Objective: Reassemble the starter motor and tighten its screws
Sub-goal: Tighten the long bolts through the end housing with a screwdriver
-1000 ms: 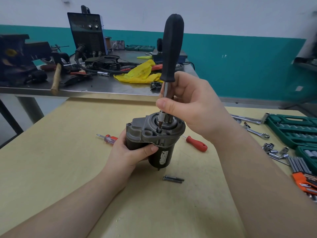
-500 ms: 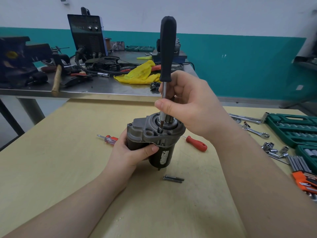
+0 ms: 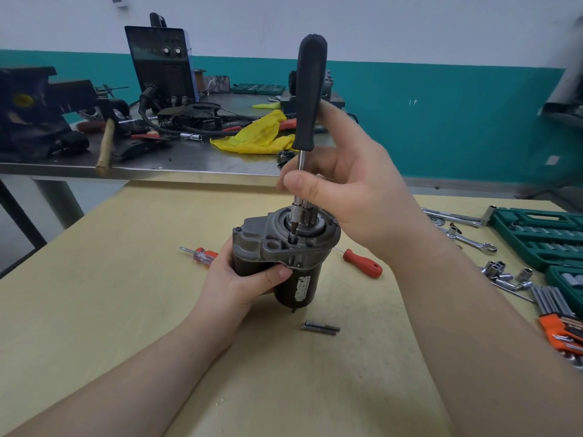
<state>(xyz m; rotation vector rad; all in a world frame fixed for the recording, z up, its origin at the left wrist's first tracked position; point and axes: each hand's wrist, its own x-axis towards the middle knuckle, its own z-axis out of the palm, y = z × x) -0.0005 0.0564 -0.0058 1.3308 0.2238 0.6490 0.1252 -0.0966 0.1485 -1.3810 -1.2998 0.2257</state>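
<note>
Fingers (image 3: 298, 184) of my right hand (image 3: 353, 187) pinch the bare shaft of the screwdriver (image 3: 310, 93), thumb in front, the black handle rising free above the hand. I judge this the tightening step: the bit sits down in a screw hole on the near rim of the motor (image 3: 284, 247), steered by the fingers and not yet driven from the handle. Next I reckon the hand must climb to the handle, press straight down and twist, keeping the shaft upright so the bit does not skip out.

Directly under that hand the motor stands on end on the table (image 3: 94, 310), grey housing up, dark body down. My left hand (image 3: 239, 279) wraps the body from the left, thumb across the near face, bracing it. Just near and right of the motor lie two bolts (image 3: 320, 328), apart from it, likely waiting their turn. A red driver (image 3: 362, 263) lies right of it, another (image 3: 202, 255) left.
</note>
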